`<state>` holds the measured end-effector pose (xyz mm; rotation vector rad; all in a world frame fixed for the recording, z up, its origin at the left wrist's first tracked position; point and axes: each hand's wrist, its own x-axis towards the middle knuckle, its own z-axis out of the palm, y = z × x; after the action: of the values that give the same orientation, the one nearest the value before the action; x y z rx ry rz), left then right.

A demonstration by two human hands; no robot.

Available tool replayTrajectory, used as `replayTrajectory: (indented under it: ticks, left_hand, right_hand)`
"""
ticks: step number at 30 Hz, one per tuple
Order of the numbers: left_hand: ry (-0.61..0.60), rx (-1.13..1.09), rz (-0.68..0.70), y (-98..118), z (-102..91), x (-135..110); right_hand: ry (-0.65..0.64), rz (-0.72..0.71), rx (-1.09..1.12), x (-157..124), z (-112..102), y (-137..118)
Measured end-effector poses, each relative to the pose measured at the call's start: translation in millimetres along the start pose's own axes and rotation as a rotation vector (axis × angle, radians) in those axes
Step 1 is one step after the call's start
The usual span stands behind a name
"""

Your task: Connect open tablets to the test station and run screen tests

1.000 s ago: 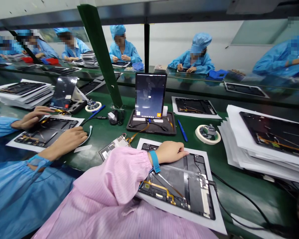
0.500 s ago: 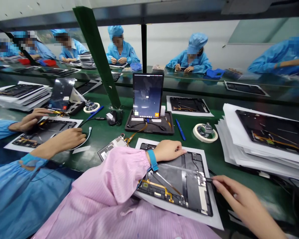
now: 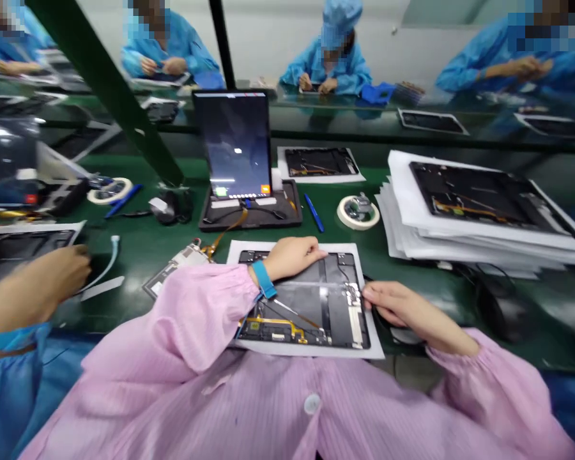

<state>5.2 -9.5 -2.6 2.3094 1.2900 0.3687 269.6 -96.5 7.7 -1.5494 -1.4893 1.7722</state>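
An opened tablet housing (image 3: 297,300) lies on white paper in front of me, its flat dark cells, orange flex cable and silver board exposed. My left hand (image 3: 292,254), with a blue strap at the wrist, rests over its upper edge with curled fingers; what is under them is hidden. At the housing's right edge, my right hand (image 3: 388,300) pinches the end of a black cable beside the silver board. The plug itself is mostly covered by my fingers. A lit tablet screen (image 3: 234,147) stands upright in a black tray (image 3: 287,214) behind the housing.
A loose metal-cased part (image 3: 175,265) on an orange flex lies left. Behind are a blue pen (image 3: 314,213) and a tape roll (image 3: 358,212). Papers stacked with a housing (image 3: 407,236) stand right. A co-worker's hand (image 3: 38,281) works at far left; a green post (image 3: 110,89) slants behind.
The view has shifted down and to the right, so more of my right sleeve shows. My right hand stays at the housing's right edge, and the left still rests on top.
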Motion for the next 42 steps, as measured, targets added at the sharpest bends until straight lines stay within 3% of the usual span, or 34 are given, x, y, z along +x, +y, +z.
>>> replayTrajectory:
  ticks: [4,6,9,14,17,26,42]
  left_hand:
    - [-0.001,-0.001,-0.003,-2,1.3,2]
    - [-0.006,0.005,-0.013,-1,1.4,3]
    - [-0.012,0.006,-0.031,1,1.0,2]
    - [-0.019,0.001,-0.023,1,0.0,1]
    - [-0.020,0.001,-0.023,1,-0.6,1]
    - [-0.021,0.010,-0.011,1,0.0,2]
    - [-0.005,0.033,-0.010,3,-1.2,1]
  right_hand:
    - [0.411,-0.097,0.179,-25,-18,-2]
    - [0.492,-0.163,0.245,-35,-15,-5]
    - [0.438,-0.236,0.217,-34,4,-6]
    - [0.375,-0.283,-0.111,-12,28,1]
    - [0.372,-0.314,-0.218,-7,29,5]
    - [0.379,-0.361,-0.234,-2,26,15]
    - [0.379,-0.368,-0.501,1,30,9]
